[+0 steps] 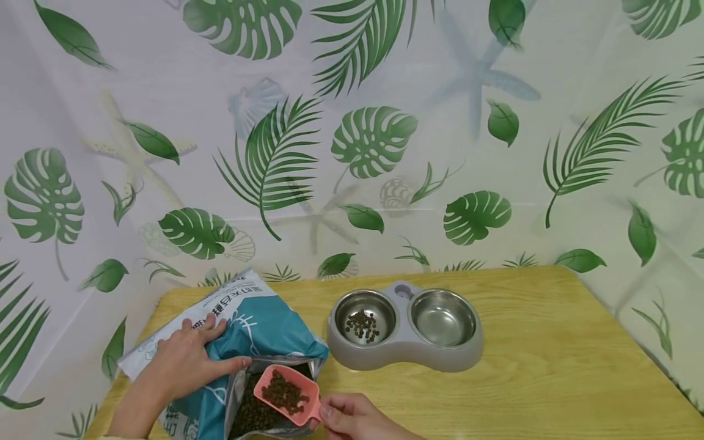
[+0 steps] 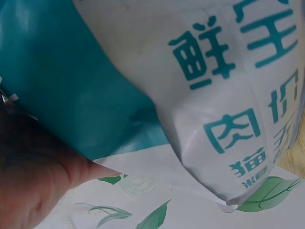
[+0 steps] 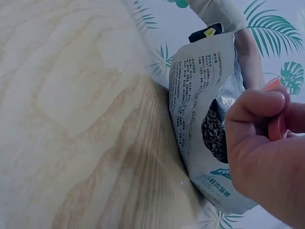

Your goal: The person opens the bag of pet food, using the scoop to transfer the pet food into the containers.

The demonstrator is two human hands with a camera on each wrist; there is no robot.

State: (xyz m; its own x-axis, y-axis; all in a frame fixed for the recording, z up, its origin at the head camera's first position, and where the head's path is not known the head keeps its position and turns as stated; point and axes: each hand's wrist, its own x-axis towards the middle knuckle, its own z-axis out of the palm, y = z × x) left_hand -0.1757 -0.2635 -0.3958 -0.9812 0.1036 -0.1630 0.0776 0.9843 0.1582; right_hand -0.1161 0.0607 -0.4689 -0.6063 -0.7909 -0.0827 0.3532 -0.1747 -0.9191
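Observation:
My right hand (image 1: 354, 418) grips the handle of a pink scoop (image 1: 305, 418), with curled fingers around it in the right wrist view. Brown kibble (image 1: 284, 391) lies in the scoop, which is over the mouth of a teal and white pet food bag (image 1: 258, 318). More kibble (image 3: 214, 133) shows inside the bag. Across the bag's upper side rests my left hand (image 1: 184, 360), fingers spread and thumb reaching to the edge of the opening. In the left wrist view, part of that hand (image 2: 33, 171) lies against the bag; its fingertips are hidden.
Right of the bag stands a grey double feeding stand (image 1: 404, 353). Its left steel bowl (image 1: 352, 302) holds some kibble; the right steel bowl (image 1: 442, 318) has none. They are on a wooden table (image 1: 561, 360), with a leaf-patterned cloth (image 1: 407, 201) behind.

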